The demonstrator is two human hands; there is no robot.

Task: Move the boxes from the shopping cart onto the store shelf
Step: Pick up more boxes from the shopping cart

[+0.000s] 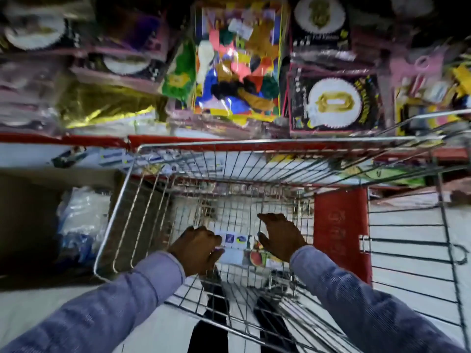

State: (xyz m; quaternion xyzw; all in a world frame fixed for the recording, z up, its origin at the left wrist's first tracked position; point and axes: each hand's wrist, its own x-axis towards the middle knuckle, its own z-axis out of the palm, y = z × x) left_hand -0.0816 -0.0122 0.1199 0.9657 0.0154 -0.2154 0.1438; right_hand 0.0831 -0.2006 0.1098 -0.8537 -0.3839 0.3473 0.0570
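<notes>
Both my arms reach down into a wire shopping cart [142, 159]. A white box [238, 248] with fruit pictures and small logos lies near the cart's bottom. My left hand [197, 249] grips the box's left end with curled fingers. Against the box's right end rests my right hand [279, 235], its fingers spread over the top corner. Most of the box is covered by my hands. The store shelf [76, 140], with a red front edge, runs just beyond the cart.
Packets of balloons [238, 62] and party goods [331, 103] fill the shelf above the cart. A second wire cart [413, 240] stands to the right. A red panel [340, 230] sits between the carts. Plastic-wrapped goods [81, 220] lie low at left.
</notes>
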